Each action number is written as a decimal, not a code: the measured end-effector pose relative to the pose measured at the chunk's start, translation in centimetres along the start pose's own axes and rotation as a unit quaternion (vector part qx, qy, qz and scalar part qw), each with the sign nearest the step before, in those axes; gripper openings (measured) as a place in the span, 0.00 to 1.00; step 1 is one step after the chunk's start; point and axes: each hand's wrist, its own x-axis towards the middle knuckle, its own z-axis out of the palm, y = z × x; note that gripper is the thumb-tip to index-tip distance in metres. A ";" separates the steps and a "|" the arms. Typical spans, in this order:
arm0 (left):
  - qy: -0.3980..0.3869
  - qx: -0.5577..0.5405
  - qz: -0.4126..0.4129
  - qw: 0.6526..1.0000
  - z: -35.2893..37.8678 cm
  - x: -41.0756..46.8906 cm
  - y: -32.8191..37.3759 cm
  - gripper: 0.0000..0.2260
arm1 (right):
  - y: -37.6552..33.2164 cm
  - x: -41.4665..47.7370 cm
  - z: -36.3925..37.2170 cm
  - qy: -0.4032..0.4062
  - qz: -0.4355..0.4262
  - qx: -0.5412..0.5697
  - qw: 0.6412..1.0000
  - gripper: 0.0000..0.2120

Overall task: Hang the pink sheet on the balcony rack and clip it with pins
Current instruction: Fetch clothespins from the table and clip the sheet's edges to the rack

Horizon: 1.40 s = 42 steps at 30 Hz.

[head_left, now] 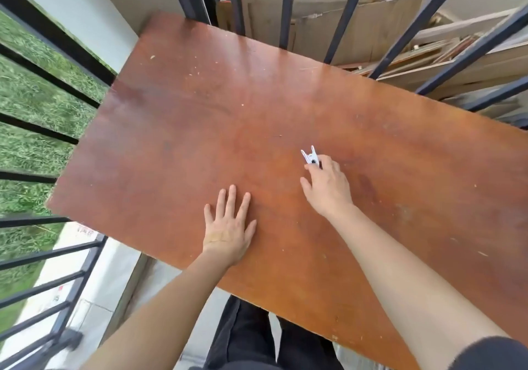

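Step in hand, as judged: collect a pin from the table before going to the sheet.

Left hand (228, 227), lower centre of frame: fingers straight and spread, palm flat on the brown wooden table (200, 107), holding nothing.

Right hand (327, 187), just right of centre: fingers curled, fingertips pinching the near end of a white pin (310, 157). The pin's two prongs point toward the top of the frame. Whether one pin or a pair is held, cannot tell.

Pink sheet: not in view. Black railing bars (43, 129) run down the left edge and across the top; which bar serves as the rack, cannot tell. Stacked wooden boards (357, 24) lie behind the bars, upper right.

Notes for doing this well:
- Shift the pinch onto the lever ends, so that a squeeze opens the jaws.
- Lift straight off the table; do not drag the pin across it.
- Free the left hand to steady the sheet's edge at the rack.
- Risk: a dropped pin could slip between the bars.
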 end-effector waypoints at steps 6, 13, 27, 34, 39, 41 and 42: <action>-0.012 -0.026 0.008 1.000 -1.1 -0.2 -0.5 0.27 | 0.2 -2.0 -1.9 -0.052 -0.001 0.024 0.998 0.05; 0.082 -0.172 -0.088 0.978 -6.8 -5.0 -0.9 0.27 | -1.8 -5.8 -6.0 -0.028 -0.039 0.180 0.983 0.25; 0.294 -0.269 -0.478 0.783 -4.4 -35.7 -3.0 0.25 | -20.7 -20.8 -0.9 -0.171 -0.389 0.224 0.877 0.22; 0.284 -0.266 -0.711 0.585 4.1 -56.7 0.3 0.31 | -29.3 -36.9 3.5 -0.303 -0.550 0.121 0.769 0.20; 0.276 -0.257 -0.803 0.462 9.1 -67.7 6.1 0.31 | -31.6 -50.9 6.4 -0.354 -0.643 0.085 0.673 0.19; 0.278 -0.251 -0.825 0.423 10.9 -71.2 8.7 0.31 | -31.3 -56.2 7.6 -0.370 -0.673 0.074 0.637 0.18; 0.281 -0.249 -0.834 0.405 11.8 -72.9 9.9 0.31 | -31.0 -58.7 8.1 -0.372 -0.691 0.063 0.617 0.18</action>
